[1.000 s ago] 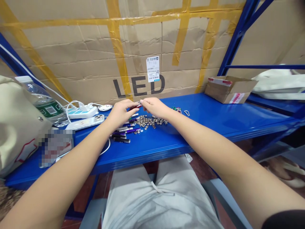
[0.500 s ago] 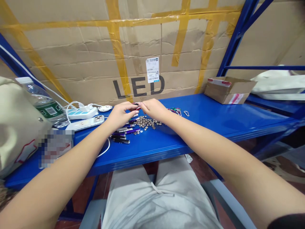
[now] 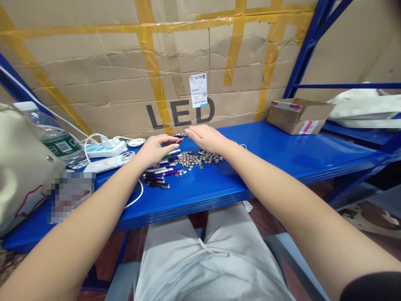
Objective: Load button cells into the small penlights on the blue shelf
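Observation:
My left hand (image 3: 155, 148) is closed in a pinch on a red pen-shaped metal tube (image 3: 178, 141), which pokes out past the fingertips. Just to the right my right hand (image 3: 203, 137) is bent over the table with its fingers curled; whatever they hold is hidden. Below the hands lies a pile of small round silver button cells (image 3: 188, 160), beside a cluster of small metal parts (image 3: 210, 156). Several pen-shaped tubes in purple, silver and black (image 3: 160, 176) lie left of the pile. Another tube (image 3: 179, 135) shows behind the left fingertips.
On the left are a power strip (image 3: 106, 148), a phone (image 3: 109, 162), a water bottle (image 3: 59, 136) and a beige bag (image 3: 23, 167). An open cardboard box (image 3: 299, 117) stands at the right. A large taped carton (image 3: 119, 75) walls the back of the blue table (image 3: 282, 159).
My hands, together at the red tube before, are now slightly apart. My right hand has shifted up and right, uncovering more small metal parts. The view has moved slightly.

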Motion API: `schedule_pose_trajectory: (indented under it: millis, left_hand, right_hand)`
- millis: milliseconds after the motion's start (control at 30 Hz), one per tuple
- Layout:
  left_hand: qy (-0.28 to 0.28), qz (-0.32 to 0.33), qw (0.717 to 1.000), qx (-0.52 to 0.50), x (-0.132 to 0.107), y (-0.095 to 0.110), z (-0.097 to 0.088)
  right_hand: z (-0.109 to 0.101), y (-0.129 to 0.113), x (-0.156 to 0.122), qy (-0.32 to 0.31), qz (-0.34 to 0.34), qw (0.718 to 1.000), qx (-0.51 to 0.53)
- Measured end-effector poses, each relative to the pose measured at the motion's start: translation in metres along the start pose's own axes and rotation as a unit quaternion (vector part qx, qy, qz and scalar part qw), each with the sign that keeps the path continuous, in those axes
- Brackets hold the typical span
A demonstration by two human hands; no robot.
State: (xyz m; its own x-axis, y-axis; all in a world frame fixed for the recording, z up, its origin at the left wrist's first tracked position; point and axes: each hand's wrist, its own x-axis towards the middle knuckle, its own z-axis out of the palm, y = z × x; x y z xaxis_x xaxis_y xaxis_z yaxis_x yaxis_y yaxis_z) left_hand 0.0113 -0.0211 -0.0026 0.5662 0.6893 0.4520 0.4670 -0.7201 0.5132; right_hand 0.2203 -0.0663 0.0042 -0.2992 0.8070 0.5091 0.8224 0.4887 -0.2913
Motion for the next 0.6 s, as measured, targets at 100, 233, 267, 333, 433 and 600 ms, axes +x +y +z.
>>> schedule_pose_trajectory:
  millis: [100, 233, 267, 333, 433, 600]
  left_hand:
    - [-0.055, -0.048, 0.996, -0.06, -0.002, -0.003, -0.003]
    - [-0.081, -0.046, 0.993, -0.071, -0.004, -0.003, -0.005]
    - [-0.077, -0.039, 0.994, -0.069, -0.004, -0.003, -0.006]
    - [-0.058, -0.024, 0.997, -0.052, -0.005, -0.001, -0.005]
    - [-0.011, 0.011, 1.0, -0.014, -0.006, 0.003, -0.003]
    - [0.083, 0.084, 0.99, 0.071, -0.007, 0.011, 0.005]
  right_hand:
    - [-0.004, 0.003, 0.0, -0.021, -0.075, 0.992, -0.099]
    - [-0.001, -0.003, 0.001, -0.053, -0.108, 0.978, -0.173]
    - [0.001, -0.005, 0.002, -0.057, -0.107, 0.976, -0.178]
    - [0.004, -0.009, 0.002, -0.058, -0.103, 0.978, -0.173]
    - [0.008, -0.01, 0.001, -0.038, -0.09, 0.985, -0.14]
    - [0.013, -0.008, 0.003, 0.025, -0.071, 0.996, -0.056]
